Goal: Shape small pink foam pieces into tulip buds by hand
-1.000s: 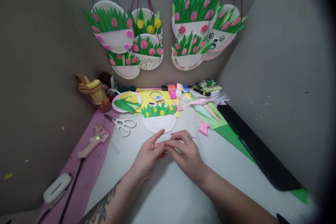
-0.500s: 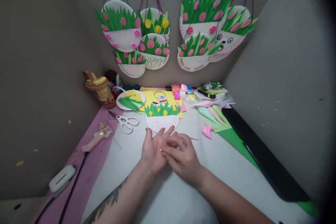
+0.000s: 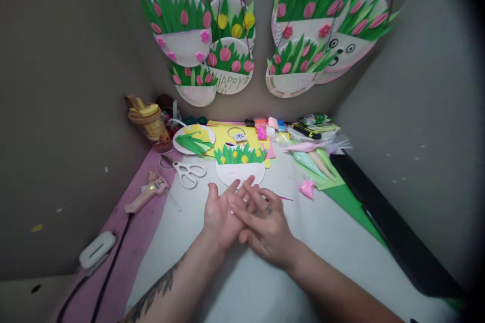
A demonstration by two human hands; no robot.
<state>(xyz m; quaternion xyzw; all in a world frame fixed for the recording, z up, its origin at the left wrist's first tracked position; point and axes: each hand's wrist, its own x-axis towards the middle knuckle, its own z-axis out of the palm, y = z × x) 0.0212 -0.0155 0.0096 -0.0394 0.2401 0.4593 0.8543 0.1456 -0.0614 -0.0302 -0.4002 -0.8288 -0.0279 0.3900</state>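
My left hand (image 3: pixel 223 219) lies palm up above the table, its fingers stretched out and the thumb apart. A tiny light pink bit (image 3: pixel 232 212), perhaps of clay, rests on its palm. My right hand (image 3: pixel 267 222) reaches across from the right, fingers extended and thumb apart, with the index fingertip touching the palm beside the bit. Just beyond the fingers is a half paper plate with green paper grass and yellow flowers (image 3: pixel 240 169). A bag of bright pink clay (image 3: pixel 307 189) sits to the right.
At left are a glue gun (image 3: pixel 149 193), white scissors (image 3: pixel 189 174), a tumbler (image 3: pixel 149 123) and a plate of green paper strips (image 3: pixel 195 141). Piping bags (image 3: pixel 314 159) and a long black object (image 3: pixel 394 227) lie at right. Decorated plates (image 3: pixel 182 48) hang on the wall.
My right thumb has moved away from the pink bit and the index finger has straightened onto the left palm. The view has shifted slightly, so the surroundings appear farther right.
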